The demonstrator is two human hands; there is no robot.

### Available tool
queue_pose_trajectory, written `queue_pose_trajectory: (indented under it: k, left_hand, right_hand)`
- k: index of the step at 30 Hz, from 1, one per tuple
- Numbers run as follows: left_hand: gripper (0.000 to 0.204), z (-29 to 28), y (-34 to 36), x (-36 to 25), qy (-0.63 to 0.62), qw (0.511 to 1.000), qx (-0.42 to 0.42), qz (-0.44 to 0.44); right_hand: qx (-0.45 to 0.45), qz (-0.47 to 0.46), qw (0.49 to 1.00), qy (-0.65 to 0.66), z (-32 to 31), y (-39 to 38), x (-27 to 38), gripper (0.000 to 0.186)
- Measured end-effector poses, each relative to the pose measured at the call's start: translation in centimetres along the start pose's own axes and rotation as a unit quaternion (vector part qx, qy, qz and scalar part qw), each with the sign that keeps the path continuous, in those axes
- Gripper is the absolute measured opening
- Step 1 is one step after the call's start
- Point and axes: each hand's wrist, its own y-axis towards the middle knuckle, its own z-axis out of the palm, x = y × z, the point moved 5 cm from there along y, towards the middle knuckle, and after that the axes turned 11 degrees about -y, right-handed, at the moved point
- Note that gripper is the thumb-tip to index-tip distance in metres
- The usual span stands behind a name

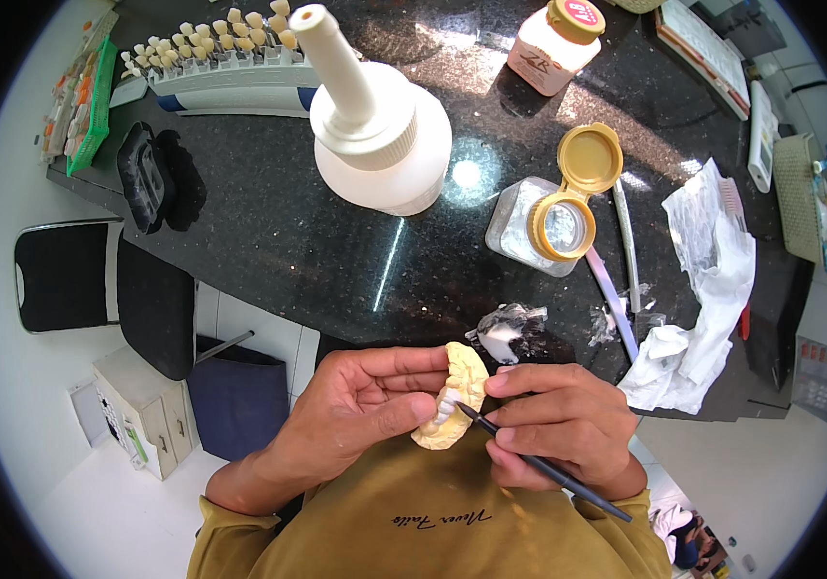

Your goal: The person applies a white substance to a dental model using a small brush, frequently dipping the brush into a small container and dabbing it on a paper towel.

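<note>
My left hand (336,420) pinches a pale yellow dental cast (468,370) between thumb and fingers, close in front of my body. A short row of white teeth (446,403) sits along the cast, beside my left thumb. My right hand (568,420) grips a slim black pen-shaped tool (568,480), its tip touching or just beside the white teeth; the kind of tip is too small to tell. The right fingertips also rest at the cast's edge. Just beyond lies crumpled clear film with a white blob (502,338) on the dark tabletop.
A large white squeeze bottle (385,145), a tooth shade rack (240,82), an open gold-lidded jar (520,227) and a closed pink jar (544,63) stand on the black table (269,193). Two slim tools (611,299) and crumpled tissue (713,289) lie right. A black chair (148,299) stands left.
</note>
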Motion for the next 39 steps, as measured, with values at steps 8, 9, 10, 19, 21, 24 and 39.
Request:
queue_pose_trajectory:
  k: [8, 9, 10, 19, 21, 24, 39]
  left_hand:
    - [0.05, -0.1, -0.1, 0.0, 0.0, 1.0, -0.003, -0.003]
    - [0.049, -0.1, -0.1, 0.0, 0.0, 1.0, -0.004, -0.003]
    - [0.049, -0.1, -0.1, 0.0, 0.0, 1.0, -0.005, -0.003]
    - [0.046, -0.2, -0.1, 0.0, -0.023, 0.999, 0.032, -0.024]
    - [0.046, -0.2, -0.1, 0.0, -0.021, 0.999, 0.032, -0.023]
    - [0.049, -0.1, -0.1, -0.1, -0.001, 1.0, 0.01, -0.008]
    - [0.049, 1.9, 0.3, 0.9, -0.056, 0.994, 0.093, 0.026]
  right_hand:
    - [0.006, -0.006, 1.0, -0.007, 0.0, 0.1, 0.1, 0.016]
    - [0.007, -0.006, 1.0, -0.008, 0.0, 0.1, 0.1, 0.016]
    - [0.006, -0.006, 1.0, -0.004, 0.0, 0.1, 0.0, 0.016]
    - [0.0, 0.0, 1.0, 0.008, -0.1, 0.1, -0.1, 0.017]
    - [0.001, -0.002, 1.0, 0.011, 0.0, 0.2, -0.1, 0.018]
    - [-0.002, 0.003, 1.0, 0.009, 0.0, 0.1, -0.1, 0.018]
    - [-0.214, 0.126, 0.896, -0.368, -12.4, -9.1, 1.2, 0.025]
